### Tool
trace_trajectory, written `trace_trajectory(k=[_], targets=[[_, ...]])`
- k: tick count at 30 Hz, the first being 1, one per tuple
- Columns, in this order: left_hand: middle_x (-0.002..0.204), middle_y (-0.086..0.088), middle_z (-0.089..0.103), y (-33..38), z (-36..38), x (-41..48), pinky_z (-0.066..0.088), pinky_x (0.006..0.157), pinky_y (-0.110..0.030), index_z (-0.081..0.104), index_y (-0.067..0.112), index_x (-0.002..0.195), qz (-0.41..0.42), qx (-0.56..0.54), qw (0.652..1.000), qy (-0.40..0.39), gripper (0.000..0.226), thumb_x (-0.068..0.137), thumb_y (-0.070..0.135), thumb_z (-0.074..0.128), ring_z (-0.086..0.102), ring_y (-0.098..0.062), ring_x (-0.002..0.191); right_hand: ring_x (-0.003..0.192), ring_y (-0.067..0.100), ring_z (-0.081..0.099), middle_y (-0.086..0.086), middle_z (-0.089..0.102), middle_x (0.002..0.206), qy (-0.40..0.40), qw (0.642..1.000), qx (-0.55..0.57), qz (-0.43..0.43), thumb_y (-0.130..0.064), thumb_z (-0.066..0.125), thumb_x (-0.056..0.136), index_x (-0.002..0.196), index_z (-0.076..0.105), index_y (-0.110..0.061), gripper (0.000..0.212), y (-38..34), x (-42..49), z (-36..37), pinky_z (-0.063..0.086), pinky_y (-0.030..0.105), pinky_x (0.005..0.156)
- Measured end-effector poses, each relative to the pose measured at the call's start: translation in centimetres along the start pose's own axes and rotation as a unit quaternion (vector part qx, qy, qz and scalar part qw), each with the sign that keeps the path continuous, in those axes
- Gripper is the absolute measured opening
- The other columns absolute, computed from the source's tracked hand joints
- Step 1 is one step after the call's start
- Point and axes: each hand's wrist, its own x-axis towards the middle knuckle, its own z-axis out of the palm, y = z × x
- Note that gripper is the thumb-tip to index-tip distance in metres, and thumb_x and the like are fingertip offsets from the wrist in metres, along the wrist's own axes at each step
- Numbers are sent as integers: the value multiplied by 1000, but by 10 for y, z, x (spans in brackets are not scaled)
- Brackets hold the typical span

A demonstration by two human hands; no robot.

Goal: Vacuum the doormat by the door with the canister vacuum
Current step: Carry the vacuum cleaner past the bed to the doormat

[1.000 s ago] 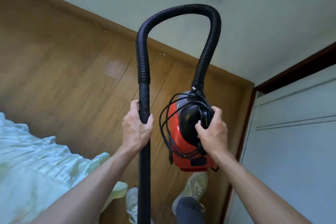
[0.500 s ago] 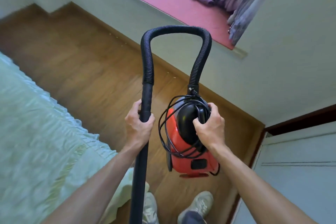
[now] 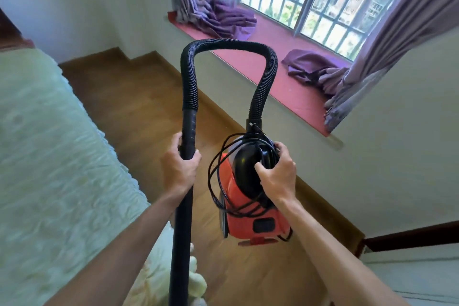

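A red canister vacuum (image 3: 250, 221) with a black top hangs in the air above the wooden floor, its black cord (image 3: 218, 181) looped around it. My right hand (image 3: 279, 176) grips the black handle on its top. A ribbed black hose (image 3: 231, 43) arches up from the canister and down to a straight black wand (image 3: 185, 181). My left hand (image 3: 180, 169) is closed around that wand. No doormat and no door are in view.
A bed with a pale green cover (image 3: 49, 169) fills the left side. A strip of wooden floor (image 3: 139, 107) runs between the bed and the wall. Ahead is a red window sill (image 3: 268, 67) with purple curtains (image 3: 387, 40). A pale cabinet (image 3: 417, 273) stands at the lower right.
The view has lifted from the floor to the window wall. Both hands keep the same grip on wand and canister handle. The shoes below are no longer in sight.
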Motion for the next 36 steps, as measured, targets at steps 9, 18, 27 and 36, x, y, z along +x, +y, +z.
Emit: trace_trajectory(k=[9, 18, 27, 36], targets=[[88, 2, 64, 42, -61, 28, 40, 59, -11, 60, 10, 119, -6, 52, 993, 106, 41, 82, 11, 77, 60, -17, 72, 76, 21, 72, -17, 64, 92, -58, 996, 46, -48, -8, 78, 77, 129, 55, -12, 56, -62, 34, 12, 62, 45, 67], [94, -7, 74, 53, -130, 55, 55, 77, -36, 61, 15, 130, -28, 115, 961, 248, 55, 78, 10, 79, 69, -28, 80, 70, 23, 73, -19, 66, 93, -184, 973, 104, -93, -14, 79, 81, 130, 55, -18, 55, -103, 66, 50, 62, 46, 66], [78, 7, 65, 44, -178, 12, 50, 57, -27, 61, 16, 131, -82, 112, 928, 347, 52, 82, 8, 76, 64, -15, 62, 64, 19, 69, -8, 71, 90, -315, 925, 153, -144, -17, 78, 82, 120, 57, -30, 44, -155, 63, 102, 62, 44, 65], [79, 13, 64, 38, -247, -81, 42, 46, -13, 55, 17, 138, -113, 129, 866, 469, 56, 85, 6, 73, 56, -7, 51, 43, 12, 61, -4, 69, 88, -436, 860, 174, -198, -14, 75, 83, 121, 60, -21, 41, -227, -10, 139, 45, 20, 38]])
